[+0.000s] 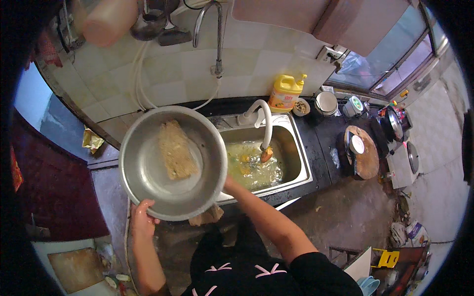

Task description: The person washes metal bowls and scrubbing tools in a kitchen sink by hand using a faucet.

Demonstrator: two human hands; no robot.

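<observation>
A wide metal basin is tilted towards me, left of the sink. Inside lies a light brown, rough-textured slab, perhaps a loofah or a scrubbing cloth. My left hand grips the basin's near left rim, thumb on top. My right hand is at the basin's right side, its fingers hidden behind the wall. The stainless steel sink holds cloudy, yellowish water with bits floating in it. Above the water hangs a white curved spout, with an orange-brown piece at its end.
Behind the sink rises a chrome gooseneck faucet. A yellow pump jug, a small bowl and stacked bowls line the counter's back. Farther right, a round wooden chopping board carries a cleaver and a white dish.
</observation>
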